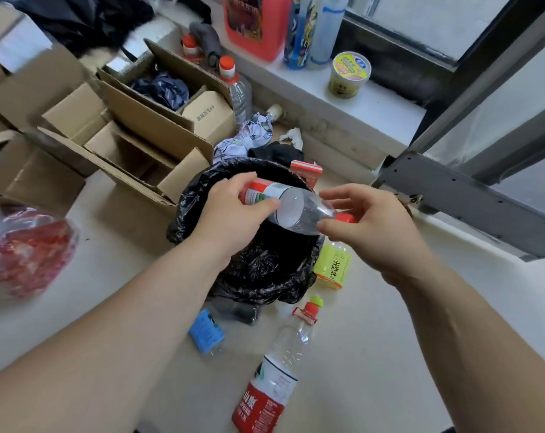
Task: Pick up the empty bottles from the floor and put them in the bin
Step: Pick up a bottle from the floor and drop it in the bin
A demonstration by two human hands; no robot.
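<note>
A clear empty bottle (291,206) with a red-and-white label and red cap lies sideways over the bin (265,270), which is lined with a black bag. My left hand (233,210) grips its labelled end. My right hand (374,226) is at the neck end, with fingertips touching the clear part near the cap. On the floor near the bin lie a large clear bottle with a red label (274,379), a yellow-green bottle (332,265) and a crushed bottle with a blue label (206,331).
Open cardboard boxes (118,129) stand left of the bin. A red plastic bag (24,251) lies at far left. Two red-capped bottles (235,85) stand behind the boxes. A window ledge (343,98) holds a red jug, bottles and a yellow cup. Crumpled cloth lies behind the bin.
</note>
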